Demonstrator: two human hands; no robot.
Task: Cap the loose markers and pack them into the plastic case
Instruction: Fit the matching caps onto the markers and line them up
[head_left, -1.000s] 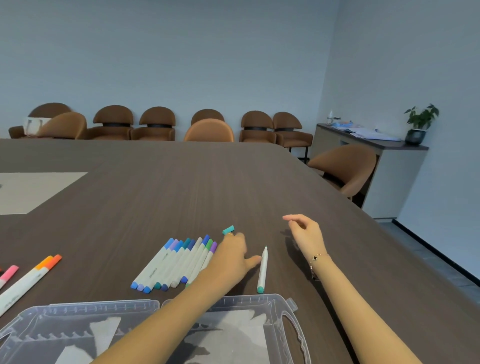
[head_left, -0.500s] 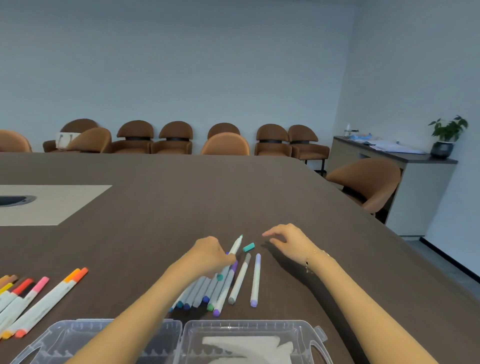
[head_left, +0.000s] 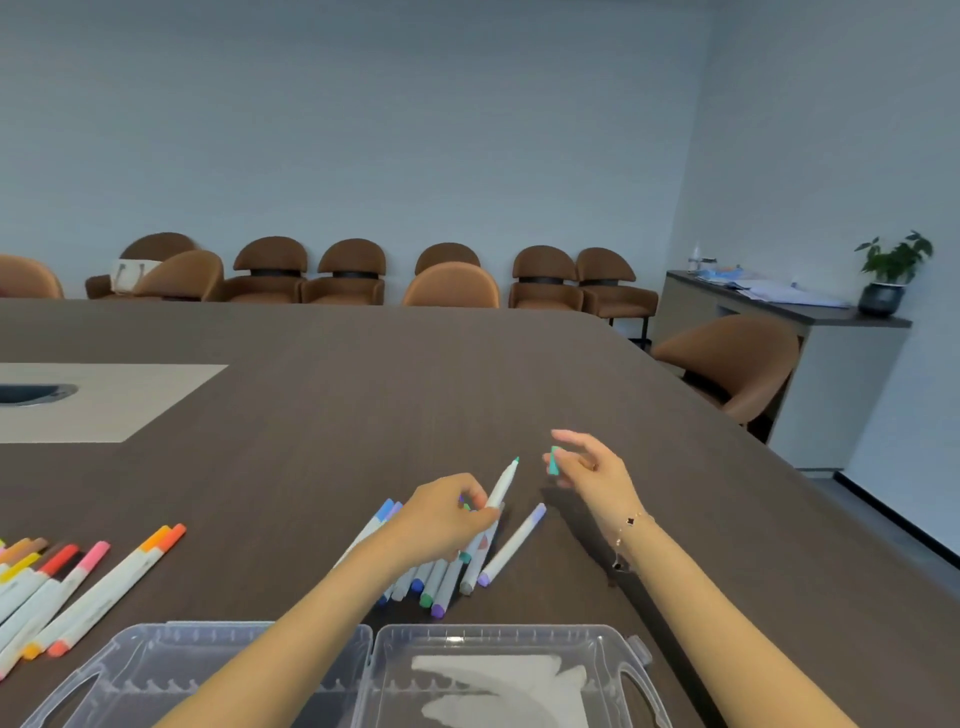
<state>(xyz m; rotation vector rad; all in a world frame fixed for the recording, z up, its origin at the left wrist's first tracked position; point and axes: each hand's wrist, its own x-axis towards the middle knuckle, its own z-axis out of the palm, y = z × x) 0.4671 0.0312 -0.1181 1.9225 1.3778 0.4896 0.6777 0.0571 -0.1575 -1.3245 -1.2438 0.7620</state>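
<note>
My left hand (head_left: 447, 514) grips an uncapped white marker (head_left: 503, 486) with a teal tip pointing up and away. My right hand (head_left: 589, 467) pinches the loose teal cap (head_left: 554, 461) a short way right of that tip, cap and tip apart. Under my left hand lies a bunch of blue, green and purple markers (head_left: 441, 577) on the dark table (head_left: 363, 389). One purple-capped marker (head_left: 511, 545) lies apart at their right. The clear plastic case (head_left: 498, 670) sits open at the near edge, no markers in it.
A second group of orange, pink, red and yellow markers (head_left: 67, 587) lies at the left. A pale inset panel (head_left: 114, 400) sits in the table farther left. Brown chairs (head_left: 353, 275) line the far wall; a sideboard with a plant (head_left: 891, 275) stands at the right.
My left hand lifted the teal-tipped marker off the table. My right hand picked the teal cap up from the table and raised it beside the tip.
</note>
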